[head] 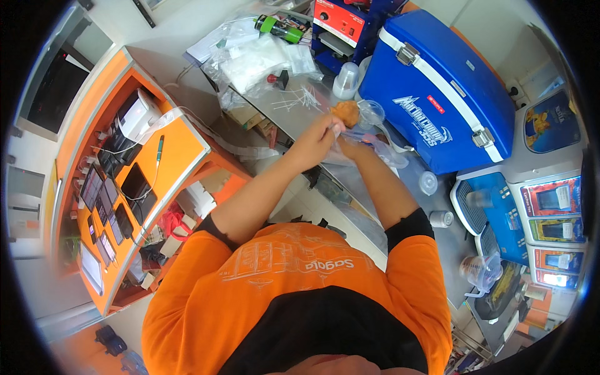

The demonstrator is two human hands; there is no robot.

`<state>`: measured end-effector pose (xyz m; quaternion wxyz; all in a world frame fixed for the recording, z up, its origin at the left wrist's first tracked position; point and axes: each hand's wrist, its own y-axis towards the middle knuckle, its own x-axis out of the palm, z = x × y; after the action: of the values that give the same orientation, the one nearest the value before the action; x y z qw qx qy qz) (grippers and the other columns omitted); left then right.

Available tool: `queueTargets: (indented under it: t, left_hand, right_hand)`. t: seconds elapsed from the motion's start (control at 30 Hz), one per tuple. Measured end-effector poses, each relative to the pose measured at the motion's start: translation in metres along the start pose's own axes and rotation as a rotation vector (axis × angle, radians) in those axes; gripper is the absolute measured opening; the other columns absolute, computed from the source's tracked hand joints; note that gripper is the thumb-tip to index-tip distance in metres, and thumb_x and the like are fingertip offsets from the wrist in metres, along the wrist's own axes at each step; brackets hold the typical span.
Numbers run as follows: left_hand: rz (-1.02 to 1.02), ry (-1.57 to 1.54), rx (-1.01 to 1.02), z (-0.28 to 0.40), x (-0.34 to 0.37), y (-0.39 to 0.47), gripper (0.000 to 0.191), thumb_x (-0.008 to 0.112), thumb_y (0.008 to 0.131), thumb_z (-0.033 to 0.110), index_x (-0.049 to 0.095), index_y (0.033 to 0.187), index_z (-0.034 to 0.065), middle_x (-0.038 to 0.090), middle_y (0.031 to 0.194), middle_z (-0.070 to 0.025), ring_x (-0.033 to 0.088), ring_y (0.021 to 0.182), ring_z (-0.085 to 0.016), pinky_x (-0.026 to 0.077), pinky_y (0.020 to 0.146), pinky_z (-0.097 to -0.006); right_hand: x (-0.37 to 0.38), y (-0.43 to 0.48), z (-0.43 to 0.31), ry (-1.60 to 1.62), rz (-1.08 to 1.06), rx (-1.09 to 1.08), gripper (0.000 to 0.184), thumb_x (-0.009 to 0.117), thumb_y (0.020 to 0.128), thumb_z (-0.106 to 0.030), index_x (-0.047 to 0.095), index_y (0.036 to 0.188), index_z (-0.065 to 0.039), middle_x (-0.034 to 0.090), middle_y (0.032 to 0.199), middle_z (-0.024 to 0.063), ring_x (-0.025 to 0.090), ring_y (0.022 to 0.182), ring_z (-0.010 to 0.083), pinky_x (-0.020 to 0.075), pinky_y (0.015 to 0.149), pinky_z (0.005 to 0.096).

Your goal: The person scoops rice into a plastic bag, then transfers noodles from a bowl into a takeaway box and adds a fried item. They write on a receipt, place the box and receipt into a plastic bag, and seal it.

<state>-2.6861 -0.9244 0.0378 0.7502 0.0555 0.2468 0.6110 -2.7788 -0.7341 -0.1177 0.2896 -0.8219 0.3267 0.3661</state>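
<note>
Over the steel counter, my left hand point(321, 138) pinches the gathered top of a clear plastic bag point(391, 153) between thumb and fingers. Close against it, my right hand point(350, 147) grips the same bag from the other side; its fingertips are partly hidden. What the bag contains is hard to make out through the film. Just beyond my left fingertips is a crumpled orange-brown bundle point(344, 112). A clear plastic lid or cup point(371, 114) lies beside that bundle. Thin white ties or sticks point(304, 97) are scattered to its left.
A large blue cooler box point(431, 93) stands behind my right hand. Upturned clear cups point(347, 79) and a red-fronted machine point(338, 21) are at the back. Plastic packs point(255, 63) pile up at far left. A drinks dispenser point(553, 206) and a can point(441, 219) are rightward; an orange desk point(154, 154) holds phones.
</note>
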Motion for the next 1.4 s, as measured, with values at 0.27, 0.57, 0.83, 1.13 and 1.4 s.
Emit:
queueTargets:
  t: [0.27,0.57,0.83,1.13,1.4]
  left_hand:
    - [0.048,-0.048,-0.136,-0.01,-0.032,0.053,0.019,0.05,0.102,0.004,0.064,0.115,0.0042,0.06,0.115,-0.0085,0.063,0.091,-0.016,0.054,0.078,-0.0287]
    - [0.033,0.147,0.08,-0.011,-0.046,0.064,0.017,0.058,0.095,-0.001,0.072,0.103,0.0024,0.067,0.1,-0.0114,0.064,0.086,-0.022,0.051,0.078,-0.0319]
    - [-0.092,0.291,0.252,-0.01,-0.059,0.049,0.026,0.061,0.085,-0.009,0.073,0.104,0.0031,0.067,0.106,-0.0137,0.065,0.102,-0.032,0.052,0.091,-0.0375]
    - [-0.234,0.032,0.072,-0.028,-0.156,0.077,0.039,0.058,0.088,-0.009,0.068,0.121,0.0096,0.06,0.13,-0.0119,0.058,0.123,-0.029,0.051,0.095,-0.0358]
    - [0.562,0.406,-0.217,-0.322,-0.409,0.248,0.033,0.055,0.093,-0.003,0.061,0.123,0.0058,0.066,0.117,-0.0093,0.065,0.106,-0.021,0.052,0.088,-0.0328]
  right_hand:
    - [-0.134,-0.091,-0.063,-0.527,-0.381,0.352,0.03,0.056,0.094,-0.016,0.072,0.117,-0.005,0.071,0.12,0.0192,0.068,0.11,0.0348,0.0533,0.093,0.0439]
    - [-0.168,-0.168,-0.122,-0.733,0.318,0.296,0.024,0.058,0.094,-0.022,0.074,0.102,-0.005,0.075,0.105,0.0173,0.074,0.096,0.0334,0.0582,0.078,0.0424]
    - [-0.163,-0.168,-0.102,-0.163,0.34,0.389,0.041,0.053,0.101,-0.023,0.052,0.138,-0.004,0.071,0.111,0.0243,0.067,0.102,0.0451,0.0522,0.088,0.0519]
    - [-0.135,-0.209,-0.114,0.891,0.898,0.057,0.045,0.052,0.105,-0.024,0.048,0.143,-0.002,0.063,0.129,0.0194,0.069,0.105,0.0266,0.0583,0.086,0.0373]
    - [-0.031,-0.22,-0.056,1.671,1.219,0.272,0.054,0.059,0.1,-0.041,0.048,0.138,-0.005,0.067,0.095,0.0124,0.065,0.069,0.0211,0.0519,0.049,0.0322]
